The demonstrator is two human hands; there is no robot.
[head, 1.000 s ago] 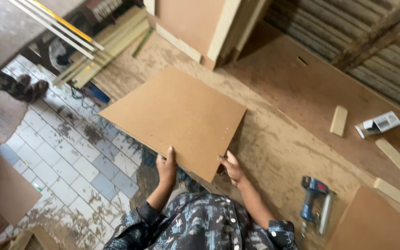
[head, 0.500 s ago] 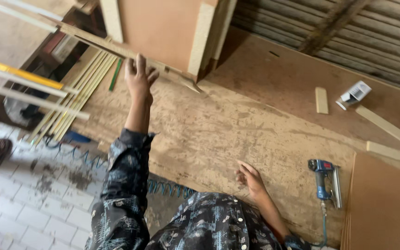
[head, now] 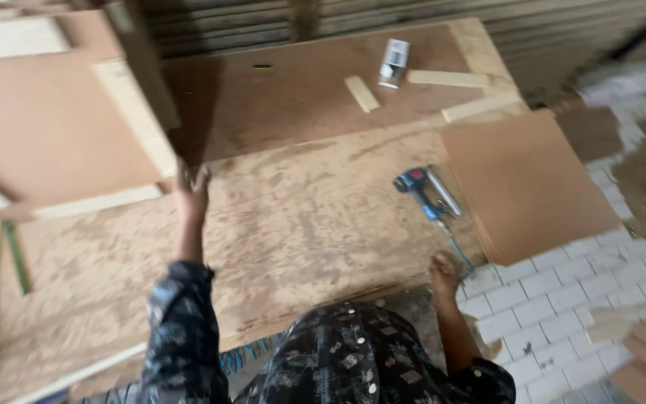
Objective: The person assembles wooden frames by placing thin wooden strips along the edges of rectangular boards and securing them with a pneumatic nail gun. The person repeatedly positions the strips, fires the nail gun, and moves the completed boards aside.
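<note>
Left hand (head: 191, 188) reached up to the framed panel (head: 54, 127), fingers spread on its corner.
Right hand (head: 443, 271) rested loosely open on the bench (head: 300, 224) edge; I'd brace there and grip the frame firmly.

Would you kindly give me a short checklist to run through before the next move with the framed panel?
1. Left hand at the corner of the framed panel: ok.
2. Firm grip there: cannot tell, blurred.
3. Right hand empty, resting on the edge of the workbench: ok.
4. Nail gun lying apart from both hands: ok.
5. Bench between the hands bare of tools: ok.
6. Board stack overhanging the bench edge: not ok.
</note>
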